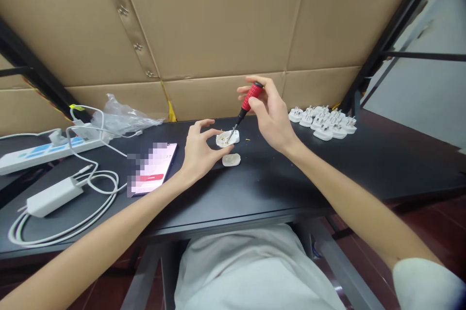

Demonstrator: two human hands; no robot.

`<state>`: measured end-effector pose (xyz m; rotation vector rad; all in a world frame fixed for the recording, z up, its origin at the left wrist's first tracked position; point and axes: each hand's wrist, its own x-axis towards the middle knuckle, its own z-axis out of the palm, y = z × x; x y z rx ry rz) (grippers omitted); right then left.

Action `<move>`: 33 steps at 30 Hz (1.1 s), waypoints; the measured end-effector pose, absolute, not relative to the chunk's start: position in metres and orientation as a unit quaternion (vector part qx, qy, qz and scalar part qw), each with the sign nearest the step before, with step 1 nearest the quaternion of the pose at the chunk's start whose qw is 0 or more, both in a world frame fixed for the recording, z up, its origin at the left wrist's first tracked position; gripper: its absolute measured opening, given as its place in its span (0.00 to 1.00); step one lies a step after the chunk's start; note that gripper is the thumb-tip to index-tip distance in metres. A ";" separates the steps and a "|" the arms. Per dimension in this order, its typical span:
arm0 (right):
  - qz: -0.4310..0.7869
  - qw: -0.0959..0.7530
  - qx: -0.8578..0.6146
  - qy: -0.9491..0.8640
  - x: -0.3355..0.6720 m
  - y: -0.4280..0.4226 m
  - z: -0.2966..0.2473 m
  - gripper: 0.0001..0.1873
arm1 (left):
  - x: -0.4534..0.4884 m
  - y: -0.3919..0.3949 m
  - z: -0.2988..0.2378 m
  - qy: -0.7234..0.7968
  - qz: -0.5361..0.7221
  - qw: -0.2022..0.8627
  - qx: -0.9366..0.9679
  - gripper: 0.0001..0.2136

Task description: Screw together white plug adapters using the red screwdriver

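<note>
Right hand [271, 116]: fingers closed on red screwdriver [251, 96], tip angled down into open white plug [227, 138] on black desk [291, 179]; left hand [200, 152]: fingers curled about plug, firmness of grip unclear; plug cover [231, 159] just beside

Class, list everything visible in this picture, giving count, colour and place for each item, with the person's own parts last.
screwdriver: one, red handle, tip in the plug housing
plug housing: one, white, open, on the desk between the hands
plug part: one, off-white, just nearer than the housing
plugs: several, white, grouped at right of desk
phone: one, screen pixelated, beside left hand
power strip: one, white, far left
charger: one, white, with coiled cable, near left
plastic bag: one, clear, behind power strip
desk: one, black, under everything listed
cardboard sheets: several, tan, behind desk
left hand: one, at the plug housing
right hand: one, holding the screwdriver
</note>
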<state>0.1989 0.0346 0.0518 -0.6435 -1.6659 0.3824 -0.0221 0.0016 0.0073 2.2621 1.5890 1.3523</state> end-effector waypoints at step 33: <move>0.118 0.592 -0.312 -0.734 0.199 0.041 0.045 0.29 | -0.022 0.003 0.006 0.515 0.420 0.015 0.747 0.14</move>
